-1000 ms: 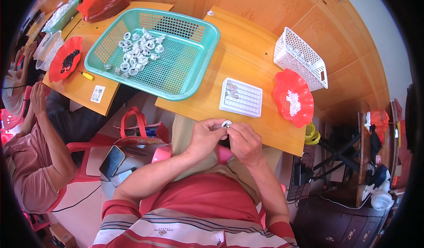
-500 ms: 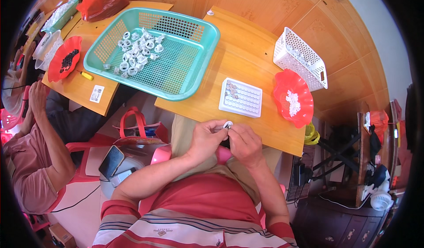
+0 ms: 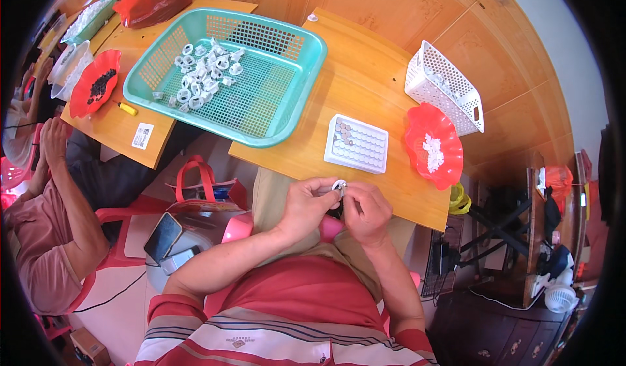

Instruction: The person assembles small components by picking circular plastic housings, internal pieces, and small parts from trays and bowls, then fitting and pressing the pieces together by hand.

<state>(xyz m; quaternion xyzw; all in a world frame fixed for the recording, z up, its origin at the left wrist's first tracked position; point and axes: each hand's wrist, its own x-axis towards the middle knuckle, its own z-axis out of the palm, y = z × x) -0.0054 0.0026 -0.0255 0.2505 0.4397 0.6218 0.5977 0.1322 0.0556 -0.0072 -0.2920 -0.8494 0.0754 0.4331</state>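
Note:
My left hand (image 3: 308,204) pinches a small white plastic ring-shaped part (image 3: 339,185) between thumb and fingertips, just off the table's near edge. Close beside it on the right, my right hand (image 3: 367,214) has its thumb and forefinger pressed together at the part's side. Whatever those fingertips hold is too small to make out. In front of my hands lies a white tray (image 3: 358,154) with rows of round recesses. Several small grey discs (image 3: 343,130) sit at its upper left.
A green basket (image 3: 277,131) of white plastic parts (image 3: 207,73) stands on the wooden table (image 3: 352,46). To the right are a red scalloped dish (image 3: 417,121) with white bits and a white perforated basket (image 3: 466,119). A co-worker (image 3: 55,229) sits at left, near a yellow-handled tool (image 3: 128,109).
My right hand has shifted slightly right, drawing its fingertips a little away from my left hand. More of the white part shows between them. My left hand stays nearly still.

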